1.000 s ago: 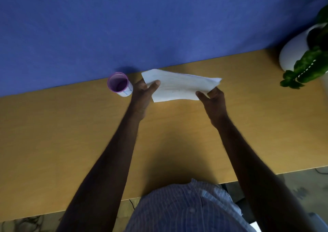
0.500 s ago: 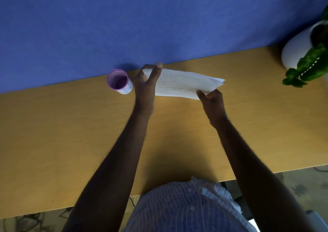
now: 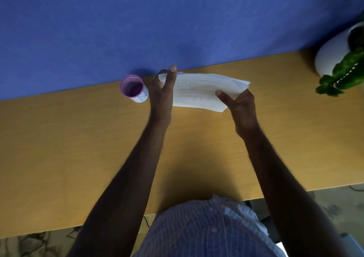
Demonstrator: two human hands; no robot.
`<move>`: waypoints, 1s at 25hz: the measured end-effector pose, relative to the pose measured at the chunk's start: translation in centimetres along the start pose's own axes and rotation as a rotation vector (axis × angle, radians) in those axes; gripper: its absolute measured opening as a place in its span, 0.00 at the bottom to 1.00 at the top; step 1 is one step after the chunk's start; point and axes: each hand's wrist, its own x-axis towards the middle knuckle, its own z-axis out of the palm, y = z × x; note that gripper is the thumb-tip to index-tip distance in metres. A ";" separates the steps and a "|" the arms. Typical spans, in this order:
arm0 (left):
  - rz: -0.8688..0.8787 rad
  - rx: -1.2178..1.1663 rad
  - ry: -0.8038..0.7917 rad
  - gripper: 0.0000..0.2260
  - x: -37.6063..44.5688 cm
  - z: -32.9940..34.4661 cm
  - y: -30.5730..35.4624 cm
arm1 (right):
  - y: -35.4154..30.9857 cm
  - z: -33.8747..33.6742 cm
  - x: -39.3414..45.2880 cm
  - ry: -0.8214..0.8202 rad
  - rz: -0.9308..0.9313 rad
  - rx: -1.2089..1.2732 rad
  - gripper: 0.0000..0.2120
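A white folded sheet of paper (image 3: 199,92) with faint pencil and blue lines is held above the far part of the wooden table (image 3: 78,148). My left hand (image 3: 162,95) grips the paper's left end, thumb laid across its top face and fingers behind. My right hand (image 3: 241,107) pinches the right end, thumb on top and fingers underneath. The paper bows slightly between both hands.
A purple-rimmed cup (image 3: 133,87) stands just left of my left hand by the blue wall (image 3: 177,20). A white pot (image 3: 334,54) with a green plant (image 3: 342,73) sits at the table's far right. The table's near edge runs by my striped shirt (image 3: 206,231).
My left thumb has slid up across the paper's left end. The paper has lifted slightly and turned flatter toward me. My right hand keeps its pinch.
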 end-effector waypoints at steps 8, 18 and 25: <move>-0.009 -0.041 0.010 0.08 -0.1 0.0 0.0 | -3.0 1.6 -0.1 0.167 -0.025 0.065 0.14; 0.008 -0.004 -0.225 0.04 0.6 -1.2 -0.7 | -2.5 0.9 0.3 0.174 -0.030 -0.023 0.13; -0.156 0.008 -0.119 0.07 2.2 -1.4 -0.5 | 0.5 -1.0 -0.4 0.088 0.082 -0.078 0.11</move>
